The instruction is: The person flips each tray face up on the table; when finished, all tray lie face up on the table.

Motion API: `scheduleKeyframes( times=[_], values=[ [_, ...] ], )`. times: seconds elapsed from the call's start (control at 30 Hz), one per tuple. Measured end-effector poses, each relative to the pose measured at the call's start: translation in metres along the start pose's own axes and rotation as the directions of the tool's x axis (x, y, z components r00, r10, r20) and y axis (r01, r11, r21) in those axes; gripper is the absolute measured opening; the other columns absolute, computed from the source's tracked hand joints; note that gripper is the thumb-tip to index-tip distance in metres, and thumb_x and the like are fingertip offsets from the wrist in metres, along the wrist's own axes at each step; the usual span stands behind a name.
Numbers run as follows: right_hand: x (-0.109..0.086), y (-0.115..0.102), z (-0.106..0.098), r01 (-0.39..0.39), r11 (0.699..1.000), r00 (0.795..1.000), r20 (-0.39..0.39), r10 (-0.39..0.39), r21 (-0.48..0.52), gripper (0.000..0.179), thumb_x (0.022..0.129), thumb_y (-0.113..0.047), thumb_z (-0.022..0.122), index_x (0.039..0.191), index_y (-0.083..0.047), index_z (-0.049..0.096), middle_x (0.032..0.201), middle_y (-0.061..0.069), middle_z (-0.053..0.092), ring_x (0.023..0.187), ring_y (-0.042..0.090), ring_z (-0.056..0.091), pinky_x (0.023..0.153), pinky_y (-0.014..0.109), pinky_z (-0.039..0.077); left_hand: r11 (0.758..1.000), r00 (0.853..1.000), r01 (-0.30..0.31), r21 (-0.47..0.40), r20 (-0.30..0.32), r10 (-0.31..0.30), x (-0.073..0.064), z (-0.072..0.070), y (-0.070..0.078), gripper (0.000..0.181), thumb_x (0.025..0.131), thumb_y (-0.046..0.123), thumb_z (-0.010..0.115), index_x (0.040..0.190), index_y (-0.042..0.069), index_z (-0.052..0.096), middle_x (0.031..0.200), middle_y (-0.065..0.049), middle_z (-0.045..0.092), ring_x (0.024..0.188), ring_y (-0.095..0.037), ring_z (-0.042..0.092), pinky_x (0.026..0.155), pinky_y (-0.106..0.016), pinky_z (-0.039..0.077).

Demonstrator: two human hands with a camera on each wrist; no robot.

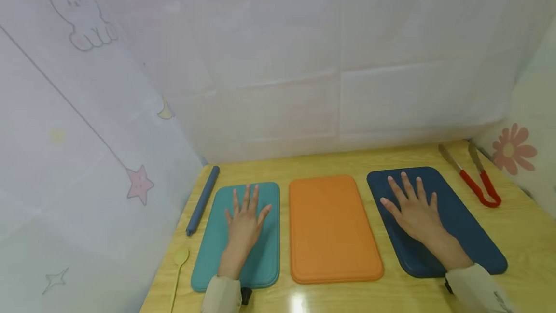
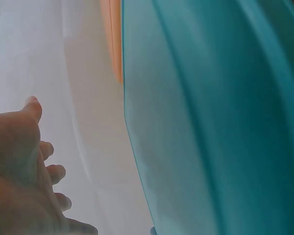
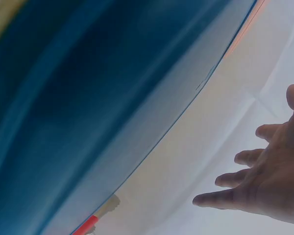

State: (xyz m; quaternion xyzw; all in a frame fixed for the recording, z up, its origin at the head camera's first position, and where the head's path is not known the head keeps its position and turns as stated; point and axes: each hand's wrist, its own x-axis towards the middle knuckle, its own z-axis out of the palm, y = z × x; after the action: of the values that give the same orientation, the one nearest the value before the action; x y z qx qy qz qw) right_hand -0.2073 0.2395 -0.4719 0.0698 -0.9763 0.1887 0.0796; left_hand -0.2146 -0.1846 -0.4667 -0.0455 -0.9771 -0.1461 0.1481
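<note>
We see the left hand (image 1: 243,225) above a teal board (image 1: 262,245) and the right hand (image 1: 419,216) above a dark blue board (image 1: 459,227), fingers straight and spread, gripping nothing. Both boards' long sides run away from us, the blue one slanting; an orange board (image 1: 334,229) lies between, neither hand clearly nearer. No containers show.

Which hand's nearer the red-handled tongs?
Right. The right hand is spread over the navy board, with the tongs just off that board's right side. The left hand is over the teal board, farther left, past the orange board.
</note>
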Motion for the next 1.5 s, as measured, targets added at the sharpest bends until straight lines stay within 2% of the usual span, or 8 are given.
scheduleKeyframes(
  times=[0.23,0.5,0.63,0.93,1.17,1.33,1.5],
  values=[
    [0.004,0.005,-0.006,-0.008,1.000,1.000,0.005,0.008,-0.008,0.075,0.099,-0.055,0.038,0.157,-0.019,0.007,0.160,0.020,-0.004,0.140,0.049,-0.014,0.098,0.078,-0.004,0.999,1.000,-0.021,-0.031,0.008,0.021,0.006,-0.001,0.012,0.071,0.097,0.054,0.045,0.155,0.019,0.024,0.159,-0.007,0.019,0.145,-0.040,0.006,0.101,-0.075,0.018],
    [0.005,0.012,-0.007,-0.024,1.000,1.000,0.011,0.024,-0.008,0.076,0.099,-0.058,0.036,0.157,-0.020,0.005,0.159,0.019,-0.008,0.139,0.050,-0.015,0.098,0.078,-0.005,0.999,0.999,-0.044,-0.017,0.007,0.044,0.007,0.005,0.024,0.070,0.097,0.051,0.047,0.155,0.018,0.025,0.159,-0.007,0.021,0.144,-0.041,0.012,0.101,-0.073,0.022],
    [0.004,0.017,-0.004,-0.035,0.999,0.999,0.012,0.035,-0.007,0.076,0.099,-0.057,0.036,0.157,-0.020,0.004,0.159,0.020,-0.008,0.139,0.051,-0.014,0.098,0.078,-0.004,0.999,0.998,-0.050,-0.021,0.030,0.050,0.006,0.007,0.031,0.071,0.097,0.052,0.046,0.155,0.017,0.024,0.159,-0.007,0.022,0.145,-0.040,0.012,0.100,-0.073,0.023],
    [0.001,0.026,-0.005,-0.055,0.998,0.998,0.015,0.056,-0.012,0.076,0.100,-0.056,0.036,0.157,-0.020,0.002,0.159,0.022,-0.007,0.138,0.053,-0.014,0.096,0.080,-0.002,0.998,0.996,-0.055,-0.036,0.073,0.058,0.010,0.005,0.049,0.073,0.097,0.052,0.046,0.156,0.021,0.017,0.160,-0.004,0.013,0.146,-0.036,0.004,0.105,-0.070,0.020],
    [-0.001,0.036,-0.007,-0.071,0.997,0.997,0.010,0.071,-0.026,0.076,0.100,-0.057,0.035,0.157,-0.020,0.002,0.158,0.023,-0.006,0.138,0.054,-0.013,0.095,0.081,-0.001,0.996,0.989,-0.091,-0.020,0.117,0.093,0.015,0.006,0.070,0.073,0.098,0.056,0.040,0.156,0.019,0.017,0.160,-0.005,0.012,0.146,-0.035,0.002,0.105,-0.069,0.022],
    [-0.003,0.044,-0.006,-0.086,0.996,0.996,0.010,0.086,-0.037,0.076,0.100,-0.057,0.034,0.157,-0.019,0.001,0.158,0.025,-0.007,0.137,0.055,-0.013,0.094,0.082,-0.001,0.991,0.986,-0.115,-0.069,0.112,0.123,0.015,0.010,0.084,0.072,0.099,0.054,0.040,0.156,0.017,0.019,0.160,-0.007,0.014,0.146,-0.036,0.002,0.104,-0.070,0.021],
    [-0.007,0.050,-0.007,-0.091,0.995,0.996,0.011,0.091,-0.030,0.077,0.100,-0.058,0.034,0.157,-0.018,0.001,0.157,0.026,-0.006,0.137,0.056,-0.012,0.093,0.082,0.001,0.988,0.982,-0.114,-0.103,0.137,0.128,0.014,0.014,0.094,0.071,0.099,0.054,0.039,0.156,0.019,0.016,0.161,-0.005,0.011,0.146,-0.034,-0.002,0.105,-0.069,0.019]
  ],
)
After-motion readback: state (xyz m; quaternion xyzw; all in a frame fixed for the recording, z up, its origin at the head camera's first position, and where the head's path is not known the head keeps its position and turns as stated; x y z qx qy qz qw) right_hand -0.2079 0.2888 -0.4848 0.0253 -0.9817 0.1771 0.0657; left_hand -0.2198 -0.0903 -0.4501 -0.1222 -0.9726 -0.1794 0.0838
